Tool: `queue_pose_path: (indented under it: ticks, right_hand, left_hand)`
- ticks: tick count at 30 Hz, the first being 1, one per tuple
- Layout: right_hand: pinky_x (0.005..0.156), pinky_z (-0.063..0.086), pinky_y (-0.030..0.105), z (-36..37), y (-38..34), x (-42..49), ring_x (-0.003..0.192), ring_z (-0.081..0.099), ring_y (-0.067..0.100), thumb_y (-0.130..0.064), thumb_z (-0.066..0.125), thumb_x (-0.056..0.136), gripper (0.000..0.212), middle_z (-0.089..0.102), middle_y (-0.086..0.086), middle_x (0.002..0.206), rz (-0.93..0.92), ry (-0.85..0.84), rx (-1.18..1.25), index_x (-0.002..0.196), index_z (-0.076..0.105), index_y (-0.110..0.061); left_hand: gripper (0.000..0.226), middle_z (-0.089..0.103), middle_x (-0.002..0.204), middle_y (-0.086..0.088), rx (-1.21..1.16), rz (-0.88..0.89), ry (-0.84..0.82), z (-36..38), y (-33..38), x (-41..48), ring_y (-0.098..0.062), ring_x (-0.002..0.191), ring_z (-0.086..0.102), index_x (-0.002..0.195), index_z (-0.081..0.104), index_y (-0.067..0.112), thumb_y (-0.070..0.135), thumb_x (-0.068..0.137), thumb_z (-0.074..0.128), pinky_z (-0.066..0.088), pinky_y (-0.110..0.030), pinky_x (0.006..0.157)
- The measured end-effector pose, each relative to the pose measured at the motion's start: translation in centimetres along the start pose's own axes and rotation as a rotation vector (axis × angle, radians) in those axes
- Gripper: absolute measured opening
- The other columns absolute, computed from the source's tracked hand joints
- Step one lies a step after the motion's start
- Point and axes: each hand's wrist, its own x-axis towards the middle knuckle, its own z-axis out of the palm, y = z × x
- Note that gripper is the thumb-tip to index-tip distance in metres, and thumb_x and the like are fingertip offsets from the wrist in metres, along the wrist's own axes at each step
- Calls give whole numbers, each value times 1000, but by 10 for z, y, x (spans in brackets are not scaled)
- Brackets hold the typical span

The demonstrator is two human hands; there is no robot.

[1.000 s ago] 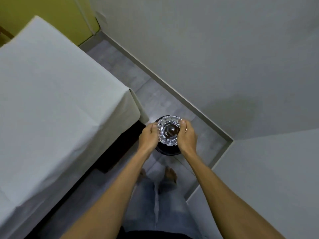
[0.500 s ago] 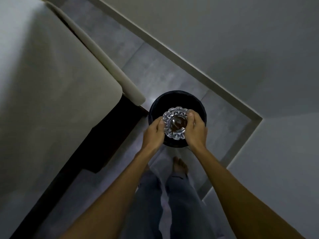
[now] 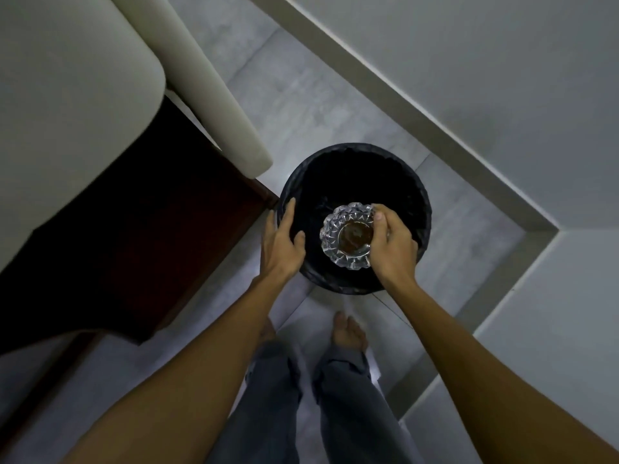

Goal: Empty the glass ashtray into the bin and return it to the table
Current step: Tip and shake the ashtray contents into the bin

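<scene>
The right hand point(image 3: 392, 247) holds the glass ashtray point(image 3: 348, 239) directly above the open mouth of the black bin point(image 3: 355, 152), fingers point(image 3: 379, 217) pinching its right rim. The ashtray faces upward, brown residue visible in its bowl. The left hand point(image 3: 281, 244) is beside the ashtray, apart from it, fingers spread and loosely extended over the bin's left rim. The cloth-covered tabletop point(image 3: 67, 95) lies to the left. No legible writing.

A plain indoor room, most likely in a home. A pale grey tiled floor point(image 3: 301, 95) meets bare off-white walls point(image 3: 502, 61) at a corner with a light skirting strip point(image 3: 385, 85). A tabletop under a cream cloth point(image 3: 67, 112) stands beside a round black lined waste bin point(image 3: 355, 162), and bare feet point(image 3: 346, 333) rest on the tiles.
</scene>
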Motion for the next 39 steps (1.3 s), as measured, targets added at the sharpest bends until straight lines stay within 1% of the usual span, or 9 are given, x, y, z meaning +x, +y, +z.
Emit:
queue_pose_path:
  ticks: [5, 9, 13, 17, 22, 27, 30, 34, 39]
  right_hand:
    - [89, 47, 24, 2, 11, 21, 108, 64, 12, -39, 40, 105, 36, 70, -5, 120, -20, -14, -38, 129, 65, -26]
    - [92, 53, 35, -1, 12, 36, 105, 68, 23, -39, 42, 104, 34, 72, 0, 115, -11, -79, -132, 125, 66, -29]
    - [86, 51, 35, -8, 1, 48, 103, 67, 28, -41, 41, 103, 34, 72, 3, 112, -48, -173, -326, 124, 66, -33]
    - [84, 48, 38, -12, -22, 57, 108, 64, 33, -40, 41, 103, 35, 71, 5, 116, -130, -247, -540, 129, 64, -36]
    - [76, 46, 38, -12, -48, 64, 101, 65, 32, -40, 42, 102, 34, 73, 3, 108, -243, -277, -671, 122, 69, -38]
    - [69, 40, 36, -9, -50, 68, 93, 65, 35, -31, 47, 100, 31, 69, 9, 97, -185, -324, -898, 116, 73, -25]
    - [67, 39, 36, -10, -50, 68, 89, 65, 35, -27, 51, 97, 28, 64, 8, 88, -183, -323, -973, 111, 74, -22]
    - [82, 37, 39, -5, -53, 67, 59, 49, 23, -25, 50, 95, 25, 54, 1, 64, -208, -283, -1070, 96, 74, -19]
    - [103, 33, 44, -4, -54, 69, 53, 43, 19, -23, 52, 91, 20, 52, 0, 58, -203, -270, -1120, 74, 61, -17]
  left_hand:
    - [77, 25, 161, -7, -43, 48, 12, 12, -10, 17, -27, 143, 35, 156, 18, 35, 2, 95, 50, 32, -24, 110]
    - [83, 51, 146, -6, -75, 17, 87, 16, -11, 17, -27, 123, 55, 154, 25, 38, -12, 89, 40, 35, -15, 97]
    - [85, 59, 137, -5, -129, -26, 127, 18, -1, 10, -22, 114, 60, 152, 31, 39, -15, 86, 39, 35, -12, 94]
    - [89, 63, 127, -6, -131, -19, 146, 17, 13, 0, -10, 91, 57, 149, 35, 42, -16, 82, 38, 35, -4, 85]
    - [89, 64, 127, -8, -106, 7, 127, 17, 16, -8, -24, 103, 65, 148, 37, 43, -16, 81, 40, 30, -3, 87]
    - [87, 63, 131, -6, -120, 18, 106, 15, 13, -11, -19, 101, 63, 149, 37, 40, -16, 83, 43, 32, -7, 93]
    - [86, 62, 132, -6, -143, 33, 108, 12, 12, -11, -19, 101, 63, 149, 38, 40, -16, 83, 43, 32, 10, 81]
    - [87, 65, 124, -6, -188, 40, 95, 10, 16, -10, 2, 77, 50, 148, 40, 41, -17, 83, 42, 31, 16, 65]
    - [87, 53, 101, 9, -194, 30, 83, 8, 21, -12, 5, 61, 43, 147, 39, 42, -16, 83, 42, 29, 16, 60]
